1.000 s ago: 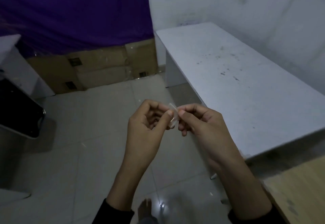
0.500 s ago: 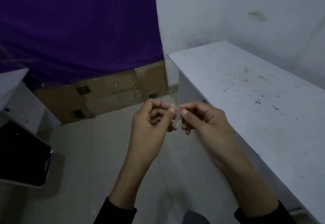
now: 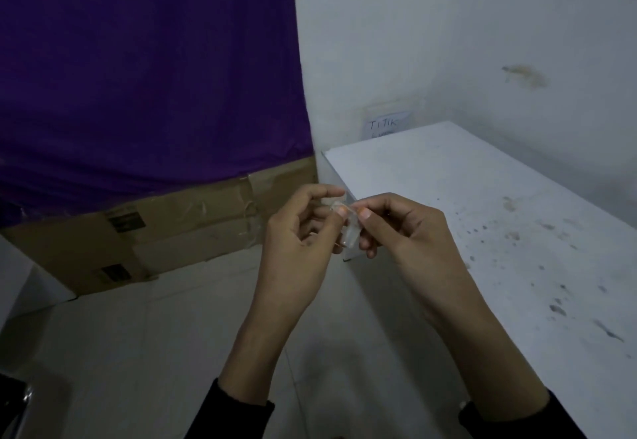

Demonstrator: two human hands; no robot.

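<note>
Clear small plastic piece (image 3: 351,230) pinched between both hands, left hand (image 3: 296,249) and right hand (image 3: 410,235) thumbs touching on top, stained white surface (image 3: 517,218) just right of hands

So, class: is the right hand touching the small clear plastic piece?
Touching. The head view shows the right hand pinching the top of the clear plastic piece between thumb and forefinger; the left hand pinches it too.

Small clear obj (image 3: 351,231) part-hidden betw. fingertips (image 3: 342,211), too blurry for ID; wall note (image 3: 384,126) btm line unreadable.
</note>
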